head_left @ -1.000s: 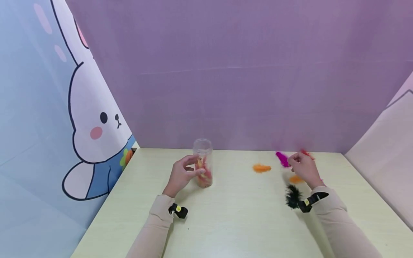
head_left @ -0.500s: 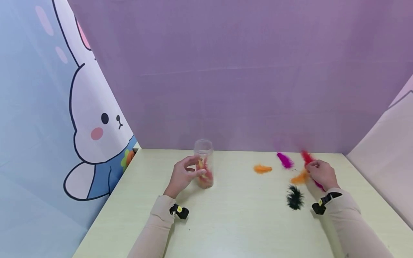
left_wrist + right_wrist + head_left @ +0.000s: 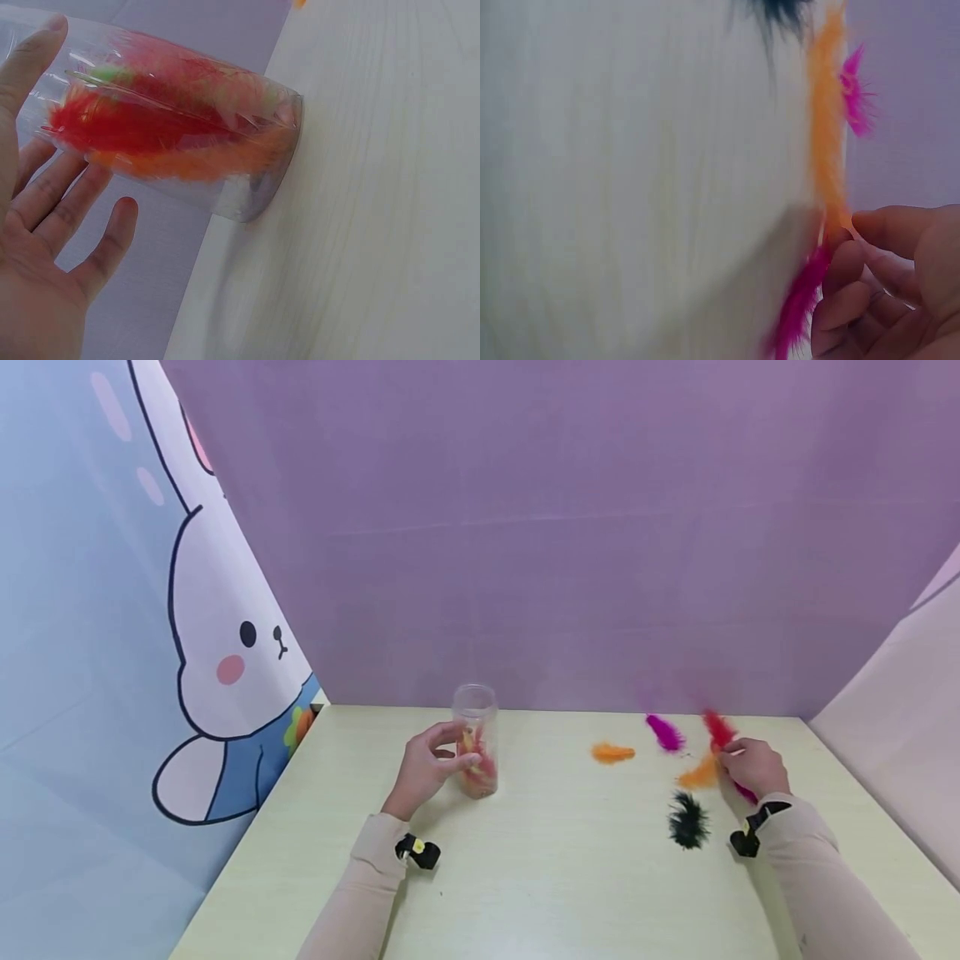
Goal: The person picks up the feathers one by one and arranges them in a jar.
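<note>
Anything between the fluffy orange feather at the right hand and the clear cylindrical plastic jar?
Only a second fluffy orange feather, lying on the pale table right of the jar; nothing taller visible there.

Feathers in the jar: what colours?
The feathers show red, orange, pink and green, best in the left wrist view.

Clear upright jar, orange feather well apart
</note>
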A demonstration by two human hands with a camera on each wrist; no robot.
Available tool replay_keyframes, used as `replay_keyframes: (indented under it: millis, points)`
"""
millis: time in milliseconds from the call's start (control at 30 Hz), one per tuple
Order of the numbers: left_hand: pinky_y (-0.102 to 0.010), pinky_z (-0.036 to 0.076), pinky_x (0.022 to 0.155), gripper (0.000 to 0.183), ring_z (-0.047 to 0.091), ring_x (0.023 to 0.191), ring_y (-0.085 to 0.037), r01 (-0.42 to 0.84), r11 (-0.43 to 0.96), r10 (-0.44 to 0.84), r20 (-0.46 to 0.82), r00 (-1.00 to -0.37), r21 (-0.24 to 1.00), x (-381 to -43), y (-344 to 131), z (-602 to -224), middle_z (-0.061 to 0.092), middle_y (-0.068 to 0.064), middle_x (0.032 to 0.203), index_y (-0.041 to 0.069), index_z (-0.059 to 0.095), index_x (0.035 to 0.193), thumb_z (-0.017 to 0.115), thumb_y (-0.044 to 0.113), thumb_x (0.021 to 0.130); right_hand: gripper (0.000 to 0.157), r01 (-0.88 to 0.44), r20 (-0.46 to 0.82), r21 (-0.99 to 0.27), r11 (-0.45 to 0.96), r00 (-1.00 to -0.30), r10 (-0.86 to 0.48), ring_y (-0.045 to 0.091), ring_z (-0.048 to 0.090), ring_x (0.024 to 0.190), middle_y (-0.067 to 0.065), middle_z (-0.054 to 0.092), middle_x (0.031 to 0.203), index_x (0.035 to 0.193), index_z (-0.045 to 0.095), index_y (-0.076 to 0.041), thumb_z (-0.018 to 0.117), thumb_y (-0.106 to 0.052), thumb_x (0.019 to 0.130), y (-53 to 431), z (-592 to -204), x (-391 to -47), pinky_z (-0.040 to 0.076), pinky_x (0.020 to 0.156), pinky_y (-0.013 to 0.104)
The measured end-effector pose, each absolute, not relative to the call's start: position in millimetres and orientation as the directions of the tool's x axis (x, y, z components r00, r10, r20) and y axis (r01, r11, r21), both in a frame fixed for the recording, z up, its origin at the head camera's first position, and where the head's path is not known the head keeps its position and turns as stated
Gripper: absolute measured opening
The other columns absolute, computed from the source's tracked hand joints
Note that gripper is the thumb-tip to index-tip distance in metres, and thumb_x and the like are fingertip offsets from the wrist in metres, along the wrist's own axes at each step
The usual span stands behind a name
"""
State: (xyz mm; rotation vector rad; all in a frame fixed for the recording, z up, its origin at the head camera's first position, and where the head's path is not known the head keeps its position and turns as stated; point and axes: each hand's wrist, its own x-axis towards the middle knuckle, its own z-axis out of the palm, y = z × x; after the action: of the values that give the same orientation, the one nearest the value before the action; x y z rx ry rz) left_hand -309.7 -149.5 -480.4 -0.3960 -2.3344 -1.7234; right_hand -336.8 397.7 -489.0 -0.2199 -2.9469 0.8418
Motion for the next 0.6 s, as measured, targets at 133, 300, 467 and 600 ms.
replay_keyframes:
  millis: [133, 300, 467, 600]
  points:
    - [-0.03, 0.06, 0.085, 0.058, 0.07, 0.115, -0.021, 0.339, 0.28, 0.086, 0.328, -0.941, 0.898, -309.9, -149.6, -480.4, 0.075, -0.004, 0.122, 0.021, 0.07, 0.128, 0.091, 0.036, 0.076, 0.044, 0.109, 0.036, -0.51, 0.853, -0.988, 0.148, 0.046, 0.061, 0.088, 0.036, 0.065, 0.116, 0.117, 0.064, 0.009, 0.06, -0.03, 0.097, 399.1, -492.2, -342.0, 0.05, 0.066, 0.043]
    - [-0.032, 0.061, 0.085, 0.058, 0.07, 0.114, -0.021, 0.34, 0.275, 0.086, 0.329, -0.94, 0.899, -309.6, -149.7, -479.8, 0.075, -0.004, 0.121, 0.021, 0.07, 0.128, 0.092, 0.034, 0.076, 0.038, 0.084, 0.064, -0.501, 0.862, -0.989, 0.134, 0.039, 0.063, 0.078, 0.031, 0.069, 0.107, 0.114, 0.067, 0.003, 0.063, -0.03, 0.096, 398.6, -496.2, -348.7, 0.044, 0.058, 0.034]
    - [-0.035, 0.061, 0.087, 0.059, 0.07, 0.115, -0.021, 0.341, 0.288, 0.088, 0.329, -0.94, 0.895, -308.8, -148.8, -478.6, 0.075, -0.004, 0.122, 0.02, 0.069, 0.129, 0.091, 0.033, 0.077, 0.029, 0.066, 0.117, -0.507, 0.859, -0.983, 0.144, 0.03, 0.059, 0.068, 0.02, 0.072, 0.09, 0.1, 0.07, -0.001, 0.057, -0.026, 0.095, 397.0, -497.6, -351.1, 0.04, 0.054, 0.031]
    - [-0.035, 0.061, 0.087, 0.058, 0.07, 0.115, -0.02, 0.337, 0.294, 0.085, 0.327, -0.941, 0.894, -308.5, -149.2, -478.6, 0.075, -0.003, 0.123, 0.021, 0.069, 0.129, 0.091, 0.033, 0.077, 0.03, 0.042, 0.156, -0.522, 0.852, -0.977, 0.144, 0.025, 0.055, 0.063, 0.009, 0.067, 0.075, 0.094, 0.066, -0.002, 0.048, -0.026, 0.097, 395.0, -497.0, -350.3, 0.038, 0.053, 0.031]
